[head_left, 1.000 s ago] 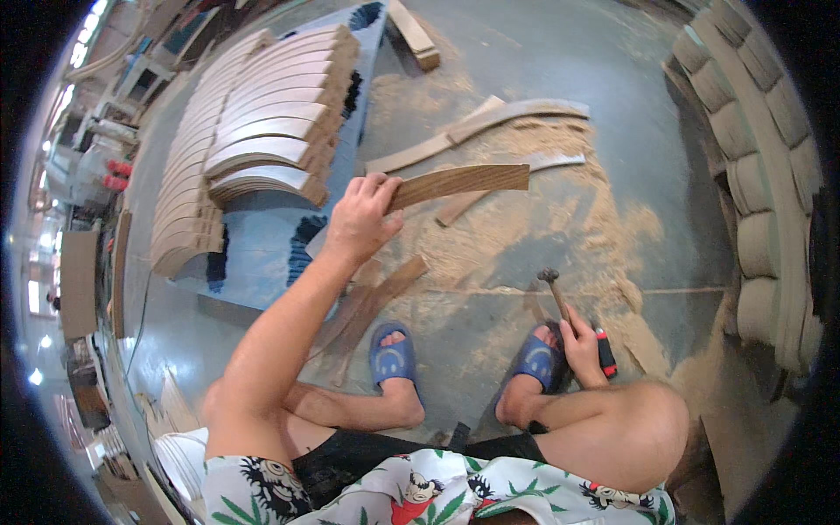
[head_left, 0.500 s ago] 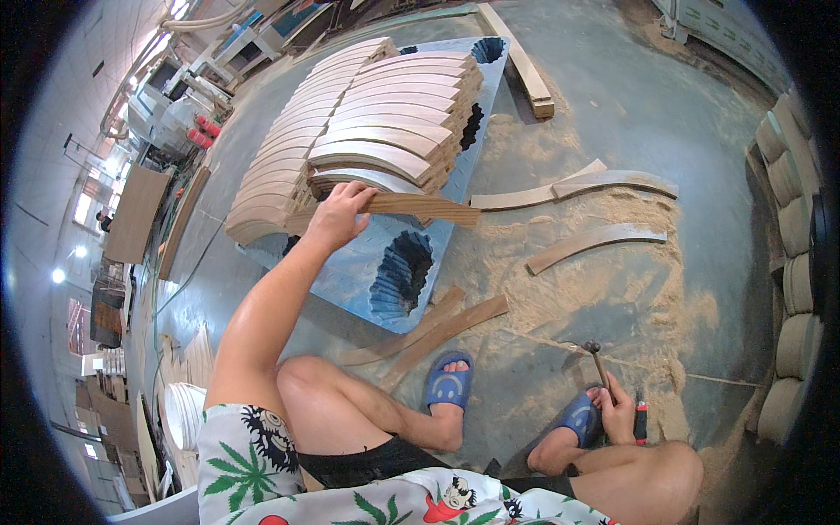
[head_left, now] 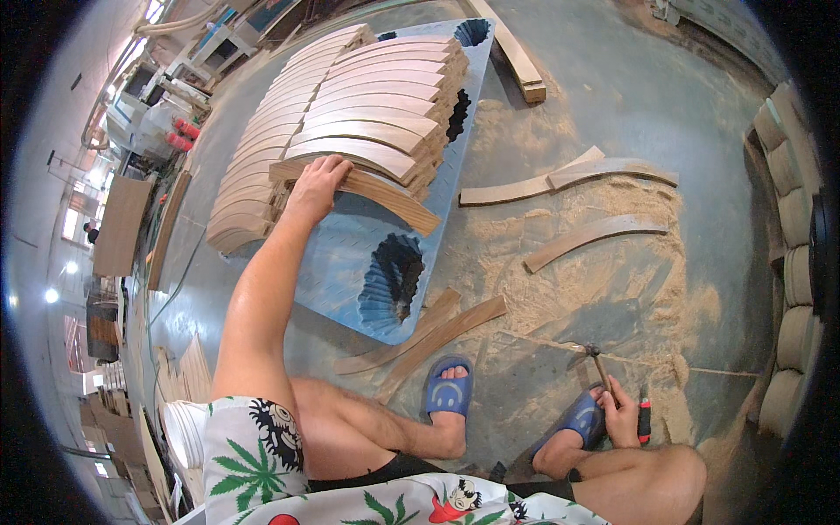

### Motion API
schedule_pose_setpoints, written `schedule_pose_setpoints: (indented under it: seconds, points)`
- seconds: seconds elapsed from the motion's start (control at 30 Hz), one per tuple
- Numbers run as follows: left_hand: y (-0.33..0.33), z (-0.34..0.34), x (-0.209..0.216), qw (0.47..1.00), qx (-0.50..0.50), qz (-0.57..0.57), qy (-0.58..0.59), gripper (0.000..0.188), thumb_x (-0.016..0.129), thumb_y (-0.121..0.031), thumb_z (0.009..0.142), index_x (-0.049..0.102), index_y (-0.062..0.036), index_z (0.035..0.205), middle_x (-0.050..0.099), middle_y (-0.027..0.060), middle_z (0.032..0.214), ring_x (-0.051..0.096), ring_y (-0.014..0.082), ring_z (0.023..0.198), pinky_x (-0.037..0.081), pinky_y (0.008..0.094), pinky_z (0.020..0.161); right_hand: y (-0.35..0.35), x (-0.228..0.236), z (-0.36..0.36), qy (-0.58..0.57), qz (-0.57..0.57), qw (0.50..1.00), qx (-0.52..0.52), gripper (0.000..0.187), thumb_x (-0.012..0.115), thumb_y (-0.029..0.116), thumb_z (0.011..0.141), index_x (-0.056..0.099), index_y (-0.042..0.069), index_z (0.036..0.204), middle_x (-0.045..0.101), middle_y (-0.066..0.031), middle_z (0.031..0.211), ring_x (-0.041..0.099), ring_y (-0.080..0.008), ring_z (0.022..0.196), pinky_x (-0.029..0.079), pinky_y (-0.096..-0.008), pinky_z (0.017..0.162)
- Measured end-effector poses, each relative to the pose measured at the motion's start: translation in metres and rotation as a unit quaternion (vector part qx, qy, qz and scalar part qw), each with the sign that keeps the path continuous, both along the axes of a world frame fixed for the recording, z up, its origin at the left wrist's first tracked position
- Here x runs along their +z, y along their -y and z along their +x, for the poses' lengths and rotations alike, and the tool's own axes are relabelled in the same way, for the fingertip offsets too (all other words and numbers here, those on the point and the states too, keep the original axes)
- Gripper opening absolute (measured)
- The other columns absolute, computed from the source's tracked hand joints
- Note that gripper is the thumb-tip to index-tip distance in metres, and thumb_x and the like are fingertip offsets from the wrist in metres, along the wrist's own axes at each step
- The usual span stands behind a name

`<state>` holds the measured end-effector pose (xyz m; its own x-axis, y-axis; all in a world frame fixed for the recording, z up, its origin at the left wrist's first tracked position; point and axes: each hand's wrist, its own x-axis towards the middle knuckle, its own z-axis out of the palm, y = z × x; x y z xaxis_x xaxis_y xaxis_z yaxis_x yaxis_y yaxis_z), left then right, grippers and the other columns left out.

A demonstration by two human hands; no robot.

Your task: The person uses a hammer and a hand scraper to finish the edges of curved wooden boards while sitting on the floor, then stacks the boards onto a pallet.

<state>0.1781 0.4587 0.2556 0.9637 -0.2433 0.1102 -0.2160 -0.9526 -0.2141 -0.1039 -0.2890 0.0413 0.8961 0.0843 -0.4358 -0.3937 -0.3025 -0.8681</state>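
My left hand [head_left: 320, 184] is closed over the middle of a curved wooden slat [head_left: 389, 199], at the near end of a stack of similar curved slats [head_left: 367, 114]. The stack lies in rows on a blue plastic pallet [head_left: 346, 302]. Down by my right foot, my right hand [head_left: 620, 415] grips the handle of a hammer [head_left: 598, 363], its head pointing away from me. Beside that hand lies a red and black handled tool [head_left: 645, 418], its kind unclear.
Curved slats [head_left: 612, 175] lie on the sawdust-covered floor right of the pallet, with another slat [head_left: 595, 241] nearer. Two more slats [head_left: 446, 337] lie before my left foot. Straight wooden beams [head_left: 507, 52] rest beyond the pallet. Stacked curved pieces [head_left: 787, 262] line the far right.
My left hand has moved slightly left and toward the stack's near end, bringing the slat with it. The slat is now turned, its right end lower. My right hand stays with the hammer.
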Motion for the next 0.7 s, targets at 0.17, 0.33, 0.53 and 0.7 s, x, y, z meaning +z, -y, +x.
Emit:
schedule_pose_setpoints:
  seconds: [0.17, 0.33, 0.53, 0.7]
  points:
    - [-0.003, 0.019, -0.006, 1.000, -0.001, 0.031, 0.005, 0.066, 0.071, 0.012, 0.088, 0.067, -0.0114, 0.150, 0.066, 0.0101, 0.152, 0.060, 0.0343, 0.145, 0.050, 0.0484, 0.120, 0.004, -0.002, 0.000, 0.004, -0.013, 1.000, 0.003, 0.049, 0.063, 0.004, 0.114, 0.061, -0.004, 0.162, 0.082, -0.0073, 0.113, 0.069, -0.0127, 0.095, 0.059, -0.0313, 0.092]
    - [-0.003, 0.019, -0.007, 0.999, -0.005, 0.048, 0.007, 0.066, 0.072, 0.011, 0.088, 0.067, -0.0122, 0.150, 0.066, 0.0094, 0.151, 0.061, 0.0336, 0.144, 0.049, 0.0481, 0.119, 0.002, -0.006, 0.001, 0.009, 0.004, 1.000, 0.008, 0.048, 0.062, 0.004, 0.114, 0.062, -0.003, 0.161, 0.083, -0.0079, 0.114, 0.069, -0.0131, 0.096, 0.059, -0.0312, 0.091]
    - [0.015, 0.006, 0.000, 0.997, -0.049, 0.061, 0.010, 0.064, 0.071, 0.007, 0.088, 0.066, -0.0119, 0.150, 0.066, 0.0114, 0.149, 0.061, 0.0351, 0.140, 0.046, 0.0500, 0.123, 0.008, -0.020, -0.003, 0.025, 0.017, 1.000, 0.003, 0.048, 0.060, 0.001, 0.115, 0.061, -0.003, 0.162, 0.083, -0.0083, 0.115, 0.069, -0.0119, 0.095, 0.058, -0.0292, 0.089]
    - [0.037, -0.058, -0.008, 0.986, -0.123, 0.095, -0.057, 0.058, 0.081, -0.009, 0.090, 0.065, -0.0098, 0.146, 0.067, 0.0140, 0.143, 0.062, 0.0356, 0.138, 0.041, 0.0564, 0.126, 0.004, -0.008, 0.001, 0.009, -0.002, 1.000, -0.004, 0.047, 0.064, 0.004, 0.115, 0.063, -0.001, 0.162, 0.081, -0.0054, 0.114, 0.068, -0.0108, 0.094, 0.057, -0.0287, 0.088]
